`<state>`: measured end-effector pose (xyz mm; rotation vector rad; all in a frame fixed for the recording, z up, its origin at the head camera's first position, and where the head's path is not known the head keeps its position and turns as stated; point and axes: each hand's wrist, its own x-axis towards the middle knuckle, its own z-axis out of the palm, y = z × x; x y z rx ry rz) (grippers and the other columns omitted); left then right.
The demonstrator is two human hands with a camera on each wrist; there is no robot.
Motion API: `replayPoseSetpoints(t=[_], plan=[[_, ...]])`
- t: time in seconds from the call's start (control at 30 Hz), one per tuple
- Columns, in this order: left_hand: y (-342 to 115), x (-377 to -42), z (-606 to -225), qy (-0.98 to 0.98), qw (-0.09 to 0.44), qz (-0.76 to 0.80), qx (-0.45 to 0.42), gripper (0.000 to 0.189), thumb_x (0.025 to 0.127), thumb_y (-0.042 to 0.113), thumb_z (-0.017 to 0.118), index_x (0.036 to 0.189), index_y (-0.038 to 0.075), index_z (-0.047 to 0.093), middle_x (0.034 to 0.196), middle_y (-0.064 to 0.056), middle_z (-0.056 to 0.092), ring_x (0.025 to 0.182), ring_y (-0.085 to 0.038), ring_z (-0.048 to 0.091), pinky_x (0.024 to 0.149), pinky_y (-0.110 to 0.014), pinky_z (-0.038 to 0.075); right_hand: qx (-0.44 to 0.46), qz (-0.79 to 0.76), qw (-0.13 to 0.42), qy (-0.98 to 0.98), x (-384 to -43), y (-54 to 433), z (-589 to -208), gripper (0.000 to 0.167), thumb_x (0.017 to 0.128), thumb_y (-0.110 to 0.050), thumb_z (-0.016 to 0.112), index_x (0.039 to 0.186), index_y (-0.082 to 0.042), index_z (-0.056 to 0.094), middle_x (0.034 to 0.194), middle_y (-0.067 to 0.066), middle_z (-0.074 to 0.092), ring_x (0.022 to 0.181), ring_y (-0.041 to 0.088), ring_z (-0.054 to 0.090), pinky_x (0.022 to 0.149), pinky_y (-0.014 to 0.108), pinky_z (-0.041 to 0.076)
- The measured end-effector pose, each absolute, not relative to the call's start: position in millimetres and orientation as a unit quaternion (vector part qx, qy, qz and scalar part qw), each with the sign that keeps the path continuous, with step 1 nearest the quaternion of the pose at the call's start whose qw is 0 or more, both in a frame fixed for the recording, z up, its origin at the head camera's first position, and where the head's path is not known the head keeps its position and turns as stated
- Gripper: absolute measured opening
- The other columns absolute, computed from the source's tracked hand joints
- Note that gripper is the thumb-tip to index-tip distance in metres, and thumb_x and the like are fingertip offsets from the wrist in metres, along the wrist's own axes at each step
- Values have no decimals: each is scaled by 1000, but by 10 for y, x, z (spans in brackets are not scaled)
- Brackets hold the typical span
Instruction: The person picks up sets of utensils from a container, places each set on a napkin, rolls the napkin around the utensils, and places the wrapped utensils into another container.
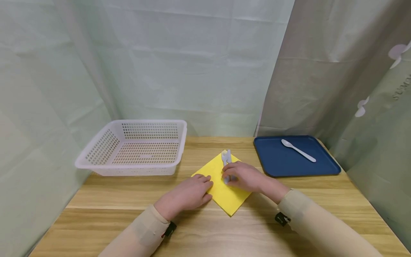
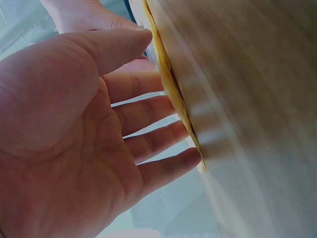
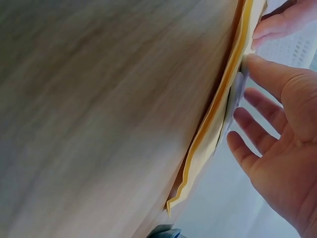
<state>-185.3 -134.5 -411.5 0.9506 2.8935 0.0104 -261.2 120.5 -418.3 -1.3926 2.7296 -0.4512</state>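
Note:
A folded yellow napkin (image 1: 228, 203) lies on the table like a diamond. Side by side on it rest a pale fork (image 1: 224, 156) and a knife (image 1: 229, 155), heads pointing away from me. My right hand (image 1: 245, 175) is over their handles, thumb and forefinger curled about them; the hand covers much of the handles. In the right wrist view, a pale handle (image 3: 237, 95) lies under the fingers, the other fingers loosely bent. With fingers nearly straight, my left hand (image 1: 189, 192) rests on the napkin's left edge; its fingertips touch the yellow layers (image 2: 171, 87) in the left wrist view.
A white perforated basket (image 1: 128, 166) stands to the left at the back. At the back right is a blue tray (image 1: 273, 157) with a white spoon (image 1: 298, 150) on it. Curtains (image 1: 205, 71) hang behind the wooden table (image 1: 106, 200) and at its sides.

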Motion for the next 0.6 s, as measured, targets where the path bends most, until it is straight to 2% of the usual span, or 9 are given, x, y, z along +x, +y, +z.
replayPoseSetpoints(t=[0.23,0.37,0.6], plan=[[-1350,-1858,-4112,949,53,9,311,49,110,34,70,147,2,67,155,-17,63,143,-35,58,120,-48,49,-393,-166,-11,904,-2621,1355,-4131,38,102,-13,82,139,-8,76,148,11,68,138,35,63,113,53,54],[-1354,-1869,-4118,950,58,13,306,50,110,35,69,149,2,67,157,-16,61,145,-35,56,121,-48,47,-354,-144,-33,924,-2636,1439,-4126,47,103,-19,82,147,-9,71,154,13,64,143,37,59,115,56,52],[-1351,-1863,-4131,950,57,12,307,51,110,36,69,149,2,67,157,-16,61,145,-35,56,121,-47,47,-323,-109,-85,936,-2641,1610,-4132,55,103,-20,82,152,-3,66,154,17,63,145,40,56,119,59,47]])
